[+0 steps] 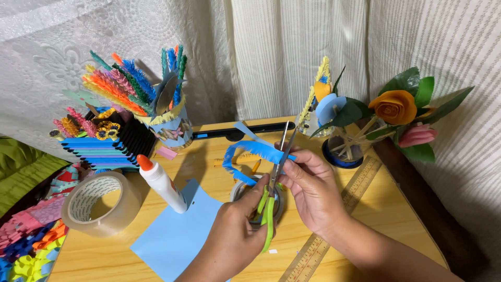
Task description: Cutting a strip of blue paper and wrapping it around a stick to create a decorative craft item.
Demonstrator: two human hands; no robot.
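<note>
Scissors (272, 183) w/ green handles are working mid-frame, blades pointing up and standing slightly apart at the tips, biting into the edge of a blue paper strip (249, 151) that's already fringed along most of its length. Left hand (237, 235) is closed around the scissor handles, fingers through the loops. Right hand (310, 185) is pinching the strip's end tight between thumb and fingers, holding it up above the wooden table (365, 209), just over a small tape roll (237, 190). Strip is curling down and back to the left, so the step in hand looks like fringe-cutting, nearly at the last stretch. Next snip, by my read, is calling for a short, even cut beside the previous one, stopping before the strip's far edge, w/ the right fingers staying clear of the blades. Nearby: glue bottle (162, 183) w/ orange cap, big clear tape roll (102, 203), blue sheet (180, 232), ruler (360, 183), paper flowers in a jar (347, 143).
</note>
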